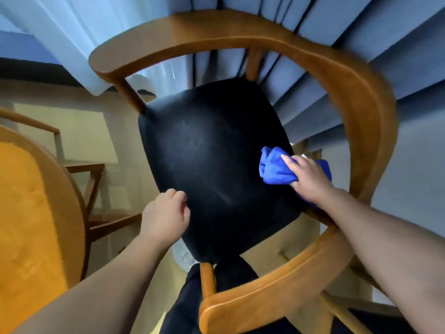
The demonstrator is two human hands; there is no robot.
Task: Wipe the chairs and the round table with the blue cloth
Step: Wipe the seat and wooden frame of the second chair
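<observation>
Head view: the blue cloth (pixel 277 168) is seen bunched right of centre, pressed onto the chair's black seat (pixel 212 153) by the right hand (pixel 309 180), whose fingers and thumb are closed round it. The cloth is judged soft and light, best held wadded. The left hand (pixel 166 213) is curled at the seat's lower-left edge; whether it grips cannot be told. The round table (pixel 29 213) lies at far left.
</observation>
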